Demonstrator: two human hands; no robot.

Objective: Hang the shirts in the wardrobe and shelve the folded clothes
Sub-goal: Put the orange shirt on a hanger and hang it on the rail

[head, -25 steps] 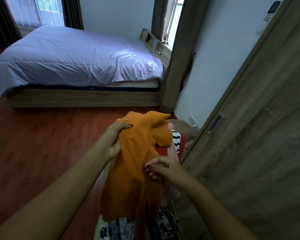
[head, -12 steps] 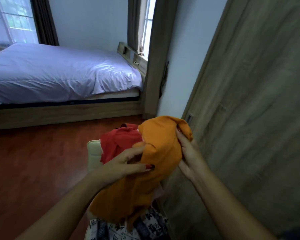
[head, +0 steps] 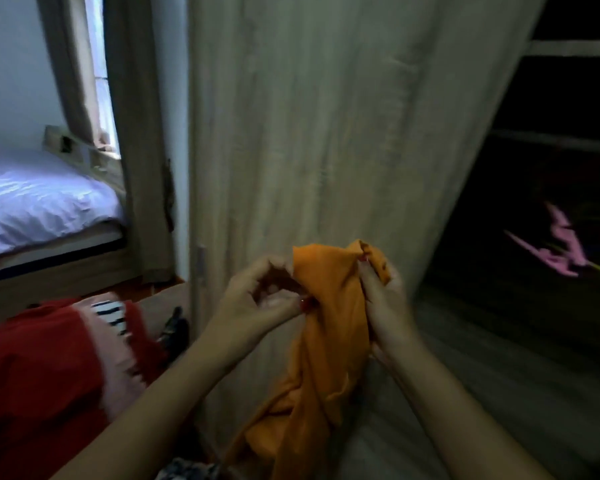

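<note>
An orange shirt [head: 326, 327] hangs bunched between my two hands in front of the wooden wardrobe door [head: 326, 133]. My left hand [head: 257, 299] pinches its left edge with curled fingers. My right hand [head: 385, 299] grips the shirt's top right part, fingers wrapped round the cloth. The open wardrobe [head: 551, 174] is dark on the right, with shelf edges showing and pink hangers [head: 558, 251] inside. A pile of clothes [head: 49, 362], mostly red with a striped piece, lies at the lower left.
A bed [head: 39, 206] with white bedding stands at the left by a curtained window [head: 97, 81]. Patterned black-and-white cloth [head: 187, 469] shows at the bottom edge. The wardrobe's lower ledge [head: 499, 375] runs below my right arm.
The view has swung right from the bed toward the wardrobe opening. Both hands carried the orange shirt away from the pile, which now lies at the lower left.
</note>
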